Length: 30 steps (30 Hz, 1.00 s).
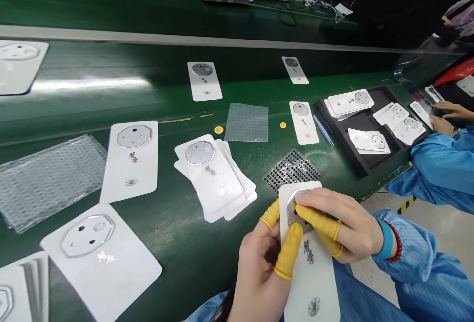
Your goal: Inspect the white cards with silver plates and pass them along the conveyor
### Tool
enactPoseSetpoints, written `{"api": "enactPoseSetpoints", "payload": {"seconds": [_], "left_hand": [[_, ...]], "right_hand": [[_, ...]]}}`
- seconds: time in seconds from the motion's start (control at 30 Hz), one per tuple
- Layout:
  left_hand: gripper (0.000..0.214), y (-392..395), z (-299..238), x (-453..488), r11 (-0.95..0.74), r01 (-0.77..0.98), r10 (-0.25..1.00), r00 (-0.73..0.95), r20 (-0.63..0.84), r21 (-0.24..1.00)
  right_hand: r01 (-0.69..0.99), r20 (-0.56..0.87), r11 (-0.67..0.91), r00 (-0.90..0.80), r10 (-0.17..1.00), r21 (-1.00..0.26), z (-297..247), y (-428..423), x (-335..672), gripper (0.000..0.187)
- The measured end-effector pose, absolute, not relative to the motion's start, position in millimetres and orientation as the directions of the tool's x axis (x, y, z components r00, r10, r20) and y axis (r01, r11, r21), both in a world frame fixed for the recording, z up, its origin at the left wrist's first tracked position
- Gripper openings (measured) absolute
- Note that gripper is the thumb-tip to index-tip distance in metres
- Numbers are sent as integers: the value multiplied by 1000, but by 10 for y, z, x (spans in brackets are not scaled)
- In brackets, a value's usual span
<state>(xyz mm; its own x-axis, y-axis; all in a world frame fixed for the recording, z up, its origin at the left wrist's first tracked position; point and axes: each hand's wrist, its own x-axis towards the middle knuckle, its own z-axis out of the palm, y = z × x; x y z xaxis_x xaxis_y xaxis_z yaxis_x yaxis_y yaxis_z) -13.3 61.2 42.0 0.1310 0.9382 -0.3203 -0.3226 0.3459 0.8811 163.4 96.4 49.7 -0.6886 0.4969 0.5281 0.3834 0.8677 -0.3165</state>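
Note:
My left hand (264, 267), with yellow finger cots on thumb and index finger, grips the edge of a white phone back cover (314, 282), tilted toward me. The cover has a silvery octagonal camera plate, dark lettering and a round emblem. My right hand (340, 223), also in yellow finger cots, is closed over the camera plate, fingertips pressed on it. Whether a small part is under those fingertips is hidden. Just beyond the cover lies a clear sheet of black dots (291, 169). A small stack of similar covers (211, 179) is left of my hands.
More covers (131, 164) lie about the green bench (177, 243). Bubble-wrap sheets (247, 123), purple tweezers (324, 131) and yellow discs (218, 130) are there too. At right stands a black tray (355, 151) holding covers; a co-worker's hands (450, 114) are beyond it.

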Motion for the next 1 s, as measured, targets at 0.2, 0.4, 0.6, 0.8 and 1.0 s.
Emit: {"api": "enactPoseSetpoints", "payload": {"seconds": [0.2, 0.4, 0.6, 0.8, 1.0], "left_hand": [[17, 603, 389, -145, 349, -316, 937, 129, -325, 882], [34, 656, 367, -128, 336, -284, 942, 73, -329, 898], [27, 680, 353, -91, 270, -299, 961, 29, -274, 915], [28, 712, 217, -129, 210, -200, 974, -47, -223, 957], [39, 785, 107, -265, 213, -194, 908, -323, -267, 958]], "right_hand": [[376, 565, 856, -643, 516, -354, 478, 948, 1610, 38], [334, 594, 865, -630, 501, -376, 490, 945, 1593, 42], [389, 618, 816, -533, 578, -427, 401, 914, 1591, 45], [296, 348, 419, -265, 899, -858, 155, 890, 1537, 52], [-114, 167, 134, -372, 913, -984, -69, 926, 1288, 58]]}}
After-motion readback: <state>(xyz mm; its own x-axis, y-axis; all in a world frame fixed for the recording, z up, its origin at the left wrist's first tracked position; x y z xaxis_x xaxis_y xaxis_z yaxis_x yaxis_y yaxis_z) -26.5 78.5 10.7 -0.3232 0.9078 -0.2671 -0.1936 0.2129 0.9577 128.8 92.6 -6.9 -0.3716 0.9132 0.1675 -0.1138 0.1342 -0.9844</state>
